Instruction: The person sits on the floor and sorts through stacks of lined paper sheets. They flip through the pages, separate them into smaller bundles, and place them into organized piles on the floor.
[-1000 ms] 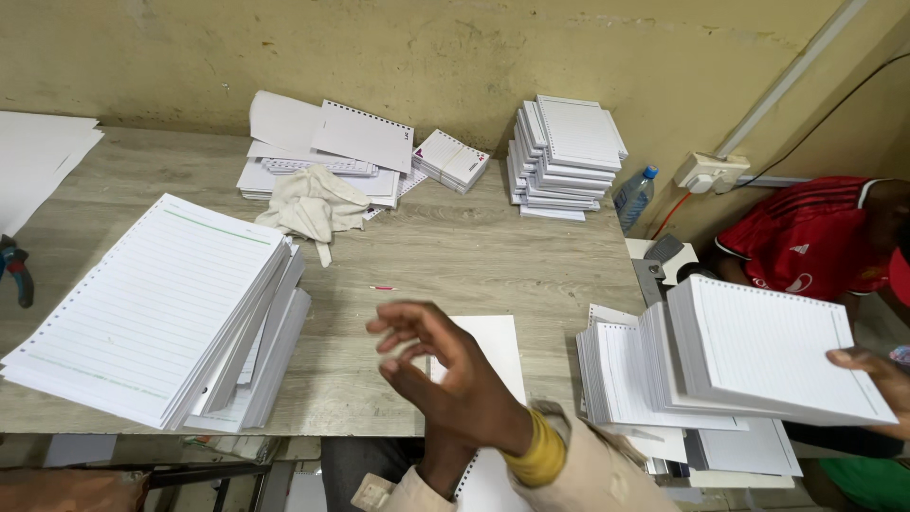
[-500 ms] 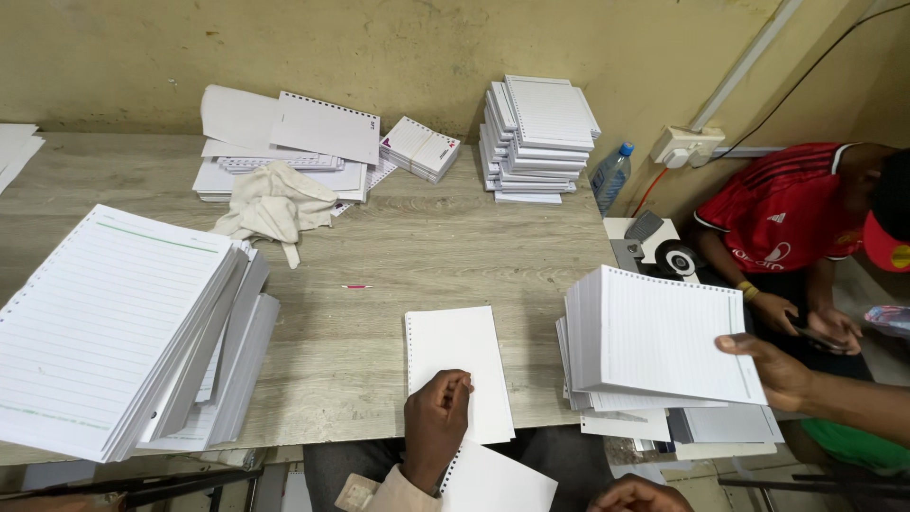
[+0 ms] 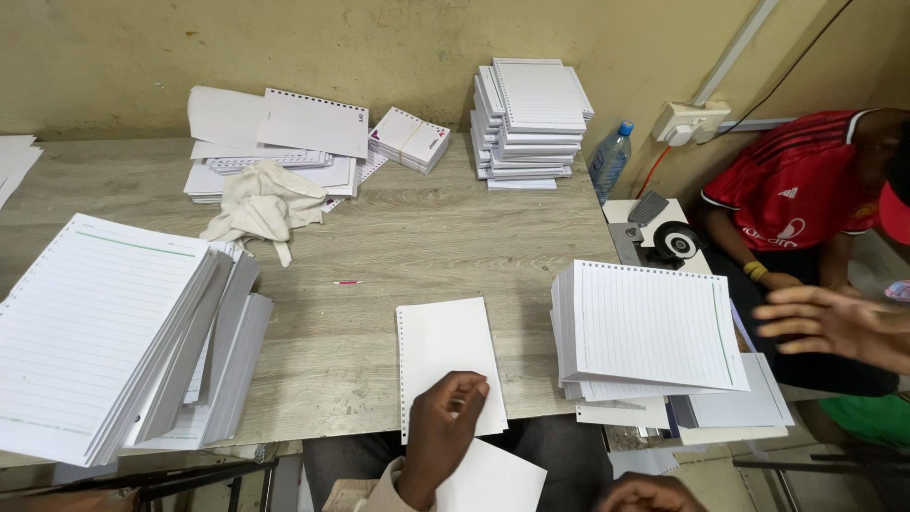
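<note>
My left hand (image 3: pixel 441 427) lies with curled fingers on the near edge of a blank white sheet (image 3: pixel 445 346) with punched holes down its left side, at the table's front edge. A second white sheet (image 3: pixel 493 479) shows below the hand. My right hand (image 3: pixel 834 322) hovers blurred at the right with fingers spread and holds nothing. It is a little to the right of a thick stack of lined punched sheets (image 3: pixel 649 327) and apart from it. That stack rests on more paper piles (image 3: pixel 730 408) at the table's right corner.
A big fanned stack of lined sheets (image 3: pixel 104 332) fills the near left. A crumpled cloth (image 3: pixel 261 204), loose covers (image 3: pixel 284 128), a small pad bundle (image 3: pixel 409 139) and a tall notebook stack (image 3: pixel 531 114) line the back. A bottle (image 3: pixel 609 161), a wall socket (image 3: pixel 692 118) and a seated person in red (image 3: pixel 796 190) are right.
My right hand set the lined stack down on the piles at the right and let go. My left hand came down from mid-air onto the white sheet.
</note>
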